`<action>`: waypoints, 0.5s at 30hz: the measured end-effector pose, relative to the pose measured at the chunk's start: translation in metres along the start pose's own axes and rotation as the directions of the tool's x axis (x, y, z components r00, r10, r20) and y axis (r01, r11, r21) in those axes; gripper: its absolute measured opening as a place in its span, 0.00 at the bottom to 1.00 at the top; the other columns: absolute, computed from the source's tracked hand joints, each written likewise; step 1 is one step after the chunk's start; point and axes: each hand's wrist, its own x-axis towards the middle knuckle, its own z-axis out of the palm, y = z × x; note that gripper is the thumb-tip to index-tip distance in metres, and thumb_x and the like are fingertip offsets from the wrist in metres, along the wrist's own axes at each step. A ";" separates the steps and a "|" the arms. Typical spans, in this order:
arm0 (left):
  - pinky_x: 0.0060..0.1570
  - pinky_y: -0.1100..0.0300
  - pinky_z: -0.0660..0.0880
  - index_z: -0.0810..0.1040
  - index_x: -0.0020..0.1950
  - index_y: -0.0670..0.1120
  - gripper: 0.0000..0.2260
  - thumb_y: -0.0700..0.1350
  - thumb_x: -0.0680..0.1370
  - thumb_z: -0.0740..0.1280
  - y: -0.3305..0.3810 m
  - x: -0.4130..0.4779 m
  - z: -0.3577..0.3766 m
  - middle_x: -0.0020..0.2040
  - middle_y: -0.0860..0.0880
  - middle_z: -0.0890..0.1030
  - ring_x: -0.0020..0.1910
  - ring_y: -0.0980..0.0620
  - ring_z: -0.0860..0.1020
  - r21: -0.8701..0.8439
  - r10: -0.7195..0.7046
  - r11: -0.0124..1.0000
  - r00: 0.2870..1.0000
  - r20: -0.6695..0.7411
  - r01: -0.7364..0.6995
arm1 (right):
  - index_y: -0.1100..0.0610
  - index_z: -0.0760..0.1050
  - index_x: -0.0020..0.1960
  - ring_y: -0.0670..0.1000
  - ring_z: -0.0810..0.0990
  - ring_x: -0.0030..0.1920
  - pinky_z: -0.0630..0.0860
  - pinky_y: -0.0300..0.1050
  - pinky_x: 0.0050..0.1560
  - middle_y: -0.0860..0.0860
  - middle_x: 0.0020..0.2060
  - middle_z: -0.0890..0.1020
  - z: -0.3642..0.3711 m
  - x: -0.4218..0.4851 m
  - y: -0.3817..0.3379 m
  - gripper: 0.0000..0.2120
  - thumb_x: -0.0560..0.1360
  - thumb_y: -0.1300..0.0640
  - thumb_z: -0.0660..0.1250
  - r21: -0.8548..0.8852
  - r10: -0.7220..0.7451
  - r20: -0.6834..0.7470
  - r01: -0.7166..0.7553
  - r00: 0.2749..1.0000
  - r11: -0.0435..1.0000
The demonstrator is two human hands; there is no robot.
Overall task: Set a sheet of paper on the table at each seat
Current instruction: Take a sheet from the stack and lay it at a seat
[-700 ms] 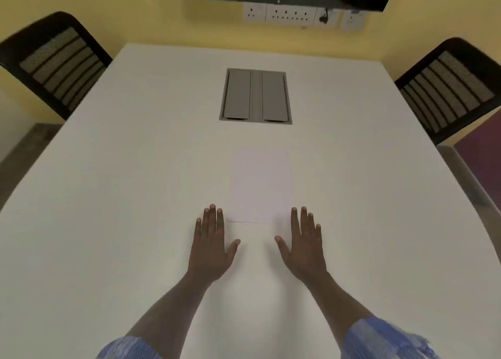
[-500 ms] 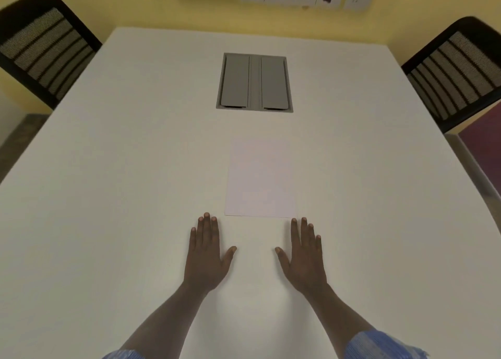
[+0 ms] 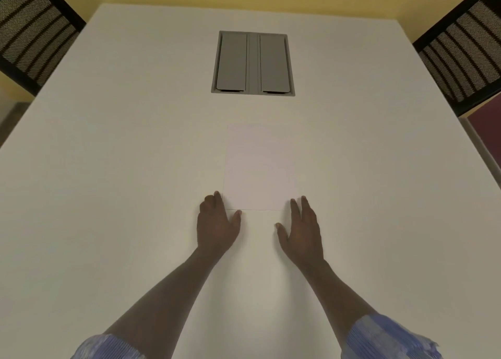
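Paper (image 3: pixel 260 168) lies flat on the white table (image 3: pixel 108 196), just short of the grey cable hatch (image 3: pixel 253 63) at 12 o'clock from it, with its near edge between the two hands. The left hand (image 3: pixel 217 223) sits at the sheet's 7 o'clock corner, fingers curled and touching that corner, thumb at the near edge; whether it has pinched the sheet I cannot tell. The right hand (image 3: pixel 302 231) is open and flat at the 5 o'clock corner, gripping nothing. Being thin, light and limp, the sheet should slide easily on the smooth top yet resist lifting off it; a fingertip drag at a near corner, then a gentle pinch there, looks best to avoid creasing. Chairs (image 3: pixel 32 33) stand at 10 and 2 o'clock.
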 end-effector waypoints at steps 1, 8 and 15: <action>0.55 0.47 0.75 0.72 0.66 0.34 0.30 0.58 0.77 0.63 0.011 0.008 -0.003 0.59 0.36 0.75 0.58 0.36 0.74 -0.050 -0.067 0.996 0.998 0.005 0.067 | 0.62 0.65 0.77 0.64 0.66 0.75 0.67 0.57 0.73 0.64 0.77 0.64 -0.002 0.007 -0.002 0.33 0.78 0.47 0.66 0.000 0.007 0.006 -0.007 1.000 1.000; 0.63 0.50 0.70 0.74 0.63 0.36 0.24 0.53 0.76 0.68 0.043 0.048 -0.013 0.61 0.38 0.73 0.63 0.38 0.73 -0.319 -0.516 0.788 0.848 0.123 0.526 | 0.62 0.72 0.70 0.65 0.67 0.71 0.67 0.55 0.70 0.63 0.74 0.68 -0.008 0.029 -0.013 0.26 0.77 0.50 0.67 -0.008 0.065 0.042 -0.065 0.997 0.998; 0.56 0.49 0.80 0.75 0.42 0.42 0.11 0.47 0.69 0.72 0.037 0.072 -0.012 0.48 0.44 0.80 0.50 0.43 0.80 -0.524 -0.663 0.468 0.675 0.324 0.711 | 0.61 0.73 0.67 0.62 0.67 0.71 0.70 0.53 0.67 0.60 0.72 0.69 -0.008 0.034 -0.020 0.22 0.78 0.50 0.67 0.078 0.088 0.040 -0.091 0.995 0.993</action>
